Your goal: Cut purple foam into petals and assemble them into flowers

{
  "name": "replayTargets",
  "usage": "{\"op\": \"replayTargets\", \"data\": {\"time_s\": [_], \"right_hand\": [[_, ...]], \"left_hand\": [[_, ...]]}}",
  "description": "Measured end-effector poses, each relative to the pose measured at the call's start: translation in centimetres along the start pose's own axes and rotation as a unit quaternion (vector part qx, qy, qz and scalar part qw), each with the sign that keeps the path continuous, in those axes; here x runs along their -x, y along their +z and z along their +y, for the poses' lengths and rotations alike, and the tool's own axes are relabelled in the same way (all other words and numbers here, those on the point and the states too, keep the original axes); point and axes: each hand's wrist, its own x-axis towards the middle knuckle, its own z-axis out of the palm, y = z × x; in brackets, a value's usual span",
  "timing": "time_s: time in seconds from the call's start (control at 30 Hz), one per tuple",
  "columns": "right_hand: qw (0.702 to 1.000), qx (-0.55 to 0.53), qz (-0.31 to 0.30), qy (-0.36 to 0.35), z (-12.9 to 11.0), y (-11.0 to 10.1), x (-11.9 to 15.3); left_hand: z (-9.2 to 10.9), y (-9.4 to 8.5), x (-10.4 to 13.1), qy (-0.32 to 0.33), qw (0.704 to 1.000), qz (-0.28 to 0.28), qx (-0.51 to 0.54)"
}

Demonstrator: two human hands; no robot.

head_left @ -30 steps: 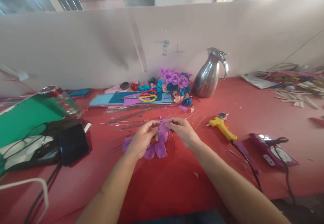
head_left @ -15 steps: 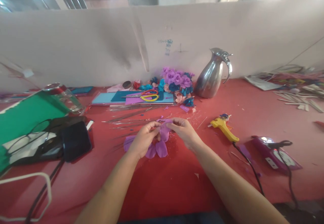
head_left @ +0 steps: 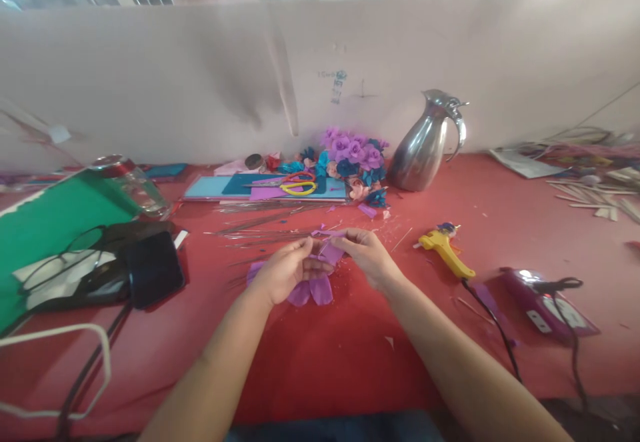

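Observation:
A small purple petal piece (head_left: 332,251) is between my two hands above the red table. My right hand (head_left: 364,255) pinches its upper right edge. My left hand (head_left: 287,270) is at its left side, thumb and forefinger close together, the other fingers stretched behind the piece; what the fingertips grip is too small to make out. Below the hands, purple petals (head_left: 321,290) lie on the table, partly covered by my left hand. Thin wires (head_left: 250,234) lie just beyond.
Scissors (head_left: 295,187) rest on coloured sheets (head_left: 205,187). Behind are paper flowers (head_left: 350,152) and a metal jug (head_left: 421,145). A yellow glue gun (head_left: 447,253) and a purple box (head_left: 545,305) are at right. On the left are a phone (head_left: 155,269) and a glass jar (head_left: 134,185).
The fingers of my left hand have spread out behind the purple piece, which has turned and shows less of its face. The view has shifted slightly.

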Motion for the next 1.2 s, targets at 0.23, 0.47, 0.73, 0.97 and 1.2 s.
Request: {"op": "replayTargets", "data": {"time_s": [0.23,0.47,0.73,0.97,1.2], "right_hand": [[1.000,0.010,0.000,-0.002,0.0,0.1,-0.1],[0.990,0.051,0.103,-0.087,0.3,0.0,-0.8],[0.866,-0.032,0.364,-0.342,-4.9,-4.6,-0.2],[0.795,-0.148,0.481,-0.338,-6.0,-8.6,-1.0],[0.783,-0.175,0.497,-0.330,-6.1,-9.2,-1.3]], "left_hand": [[0.1,0.2,0.0,0.021,0.999,-0.001,-0.033],[-0.6,-1.2,-1.7,0.148,0.949,0.139,-0.243],[0.8,4.8,-6.8,0.202,0.776,0.147,-0.579],[-0.6,10.0,-12.6,0.185,0.752,0.129,-0.620],[-2.3,12.1,-12.5,0.258,0.658,0.135,-0.695]]}}
